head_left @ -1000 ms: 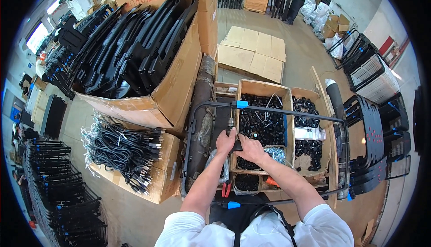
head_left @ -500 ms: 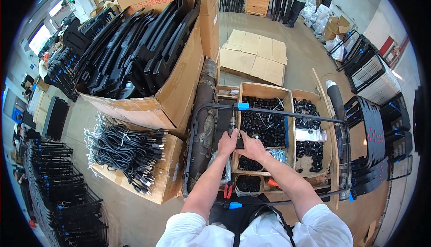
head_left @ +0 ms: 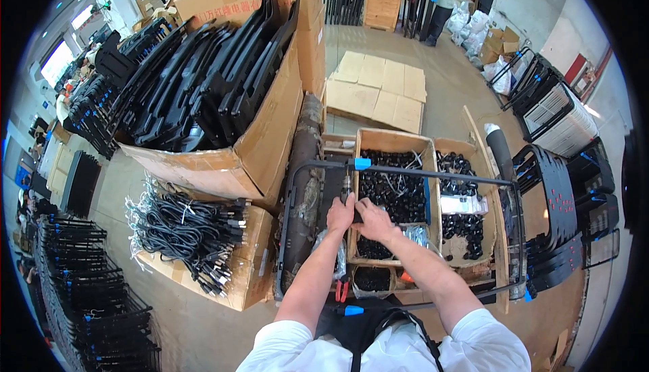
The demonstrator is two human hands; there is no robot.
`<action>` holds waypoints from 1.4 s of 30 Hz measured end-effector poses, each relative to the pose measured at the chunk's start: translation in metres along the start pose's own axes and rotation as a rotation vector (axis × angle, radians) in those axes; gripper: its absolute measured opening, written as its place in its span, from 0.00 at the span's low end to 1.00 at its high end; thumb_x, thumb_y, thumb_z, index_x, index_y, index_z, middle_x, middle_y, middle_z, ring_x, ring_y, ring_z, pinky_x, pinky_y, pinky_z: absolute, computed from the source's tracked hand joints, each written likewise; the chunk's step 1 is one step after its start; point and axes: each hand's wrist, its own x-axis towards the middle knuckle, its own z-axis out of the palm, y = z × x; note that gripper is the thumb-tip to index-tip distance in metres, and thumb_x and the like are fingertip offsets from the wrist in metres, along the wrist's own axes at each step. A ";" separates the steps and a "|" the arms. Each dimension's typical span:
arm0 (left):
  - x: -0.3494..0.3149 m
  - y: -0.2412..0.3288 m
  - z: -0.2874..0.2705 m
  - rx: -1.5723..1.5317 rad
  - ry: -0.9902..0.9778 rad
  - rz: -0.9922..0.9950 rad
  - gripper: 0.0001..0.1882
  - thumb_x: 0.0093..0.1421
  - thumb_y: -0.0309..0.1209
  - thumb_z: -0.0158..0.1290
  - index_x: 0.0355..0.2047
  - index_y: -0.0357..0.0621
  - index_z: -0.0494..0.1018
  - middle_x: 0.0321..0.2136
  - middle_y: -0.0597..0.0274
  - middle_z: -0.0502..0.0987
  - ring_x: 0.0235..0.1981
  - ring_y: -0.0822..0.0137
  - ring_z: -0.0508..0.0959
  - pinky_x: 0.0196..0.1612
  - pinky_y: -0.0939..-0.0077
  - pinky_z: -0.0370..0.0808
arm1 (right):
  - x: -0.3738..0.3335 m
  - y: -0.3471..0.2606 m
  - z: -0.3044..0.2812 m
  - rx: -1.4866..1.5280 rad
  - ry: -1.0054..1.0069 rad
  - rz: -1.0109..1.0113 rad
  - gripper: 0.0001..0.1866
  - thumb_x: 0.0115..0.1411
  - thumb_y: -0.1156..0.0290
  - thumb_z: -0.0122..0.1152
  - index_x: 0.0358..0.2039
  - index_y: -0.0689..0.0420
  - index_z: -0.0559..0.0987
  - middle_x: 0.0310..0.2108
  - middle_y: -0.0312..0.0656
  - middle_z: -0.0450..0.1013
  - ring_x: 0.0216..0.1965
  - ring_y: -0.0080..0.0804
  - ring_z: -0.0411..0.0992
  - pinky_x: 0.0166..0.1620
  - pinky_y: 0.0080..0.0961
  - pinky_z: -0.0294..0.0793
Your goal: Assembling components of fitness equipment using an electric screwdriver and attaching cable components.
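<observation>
"Two points for the record: what did sound work require, and how was the tool held?"

"In my judgement, the power driver needed its shaft held straight to the upper bar of the black tubular frame, with that frame steadied over the wooden parts tray. Left grip was closed around the driver's body; right grip was closed over its rear, fingers partly hidden."

"And the driver's position?"

"Between both palms, chuck pointing away from the wearer, tip near the blue clip. Contact with the bar could not be confirmed."
</observation>
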 end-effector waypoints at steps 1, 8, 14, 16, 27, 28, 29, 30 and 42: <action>0.002 -0.005 0.001 0.006 0.009 0.011 0.43 0.65 0.67 0.45 0.57 0.35 0.71 0.50 0.30 0.79 0.55 0.35 0.78 0.58 0.45 0.73 | -0.001 -0.004 0.004 0.043 0.032 0.026 0.38 0.52 0.58 0.75 0.60 0.57 0.69 0.54 0.53 0.71 0.52 0.58 0.76 0.51 0.49 0.79; -0.005 -0.010 0.005 0.033 -0.027 0.008 0.44 0.64 0.67 0.45 0.58 0.36 0.70 0.50 0.30 0.79 0.55 0.35 0.78 0.58 0.46 0.73 | -0.013 -0.012 0.010 0.098 0.037 0.147 0.36 0.51 0.61 0.76 0.59 0.56 0.72 0.60 0.50 0.67 0.53 0.57 0.75 0.55 0.47 0.77; -0.010 -0.015 0.006 0.025 0.004 0.014 0.44 0.64 0.67 0.46 0.58 0.35 0.70 0.50 0.31 0.79 0.55 0.36 0.78 0.58 0.47 0.74 | -0.021 -0.017 0.009 0.099 0.034 0.150 0.36 0.52 0.60 0.76 0.59 0.56 0.72 0.61 0.50 0.66 0.54 0.57 0.75 0.56 0.47 0.77; -0.012 -0.017 0.004 0.029 -0.001 0.009 0.44 0.63 0.67 0.46 0.58 0.35 0.70 0.51 0.31 0.79 0.55 0.36 0.78 0.58 0.47 0.74 | -0.022 -0.019 0.010 0.089 0.026 0.149 0.36 0.52 0.60 0.76 0.59 0.56 0.72 0.62 0.49 0.66 0.55 0.57 0.74 0.56 0.48 0.77; -0.018 -0.022 -0.001 -0.060 0.051 0.040 0.46 0.62 0.66 0.51 0.55 0.29 0.72 0.51 0.26 0.77 0.57 0.34 0.76 0.60 0.51 0.72 | -0.027 -0.024 0.016 0.059 0.125 0.081 0.36 0.50 0.61 0.76 0.58 0.57 0.72 0.58 0.51 0.68 0.54 0.57 0.74 0.54 0.47 0.77; -0.018 -0.021 0.000 -0.026 0.078 0.035 0.45 0.60 0.67 0.52 0.51 0.30 0.74 0.49 0.28 0.79 0.55 0.35 0.78 0.59 0.51 0.73 | -0.027 -0.024 0.013 0.053 0.126 0.063 0.35 0.51 0.60 0.76 0.58 0.57 0.72 0.56 0.52 0.70 0.54 0.57 0.74 0.54 0.47 0.77; -0.021 -0.022 -0.001 -0.006 0.080 0.046 0.44 0.59 0.67 0.53 0.50 0.31 0.74 0.49 0.31 0.79 0.55 0.36 0.78 0.58 0.50 0.74 | -0.030 -0.026 0.011 0.067 0.117 0.072 0.35 0.51 0.60 0.76 0.58 0.57 0.72 0.56 0.52 0.70 0.54 0.57 0.74 0.54 0.47 0.77; -0.022 -0.019 -0.002 0.013 0.080 0.064 0.43 0.58 0.68 0.53 0.49 0.33 0.75 0.50 0.33 0.79 0.54 0.37 0.78 0.57 0.49 0.75 | -0.032 -0.026 0.008 0.019 0.064 0.098 0.35 0.52 0.60 0.75 0.57 0.58 0.71 0.53 0.52 0.71 0.53 0.56 0.75 0.54 0.46 0.78; -0.050 0.015 0.017 0.210 0.120 0.152 0.37 0.61 0.61 0.56 0.49 0.34 0.75 0.49 0.37 0.79 0.52 0.38 0.79 0.54 0.47 0.75 | -0.053 0.005 -0.011 0.043 0.041 0.120 0.39 0.50 0.60 0.74 0.57 0.63 0.67 0.48 0.57 0.78 0.50 0.55 0.78 0.51 0.47 0.80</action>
